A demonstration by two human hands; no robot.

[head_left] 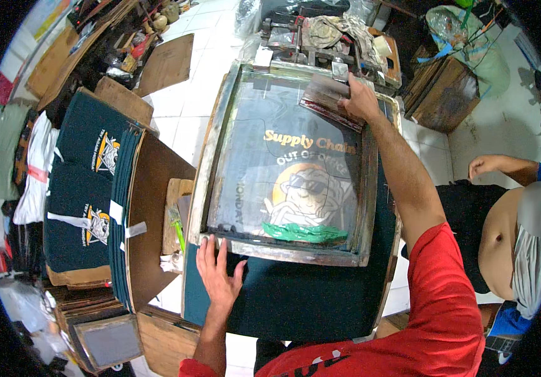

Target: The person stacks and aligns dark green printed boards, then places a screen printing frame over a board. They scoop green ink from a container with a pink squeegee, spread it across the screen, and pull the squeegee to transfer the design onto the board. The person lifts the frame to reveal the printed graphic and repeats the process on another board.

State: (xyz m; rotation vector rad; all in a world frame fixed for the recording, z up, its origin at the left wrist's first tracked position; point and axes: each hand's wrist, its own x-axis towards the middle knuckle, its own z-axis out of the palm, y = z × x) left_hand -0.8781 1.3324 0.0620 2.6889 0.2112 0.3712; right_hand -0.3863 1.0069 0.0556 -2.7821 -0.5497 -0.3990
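A wooden-framed printing screen [364, 207] lies on a dark green cloth [295, 298] spread over a board. Through its mesh shows a cartoon print with lettering. A thick bead of green ink [305, 232] runs along the mesh's near end. At the far right corner, my right hand [361, 102] grips a squeegee [325, 99], slightly smeared by motion and tilted over the mesh. My left hand [220, 276] rests with spread fingers against the frame's near left corner, holding nothing.
On the left, printed dark green shirts [85, 188] hang over boards beside a brown upright panel [154, 220]. A bright green tool [178, 232] lies between panel and screen. Another person's hand [485, 166] and torso are at the right. Cloths and clutter [327, 34] fill the far side.
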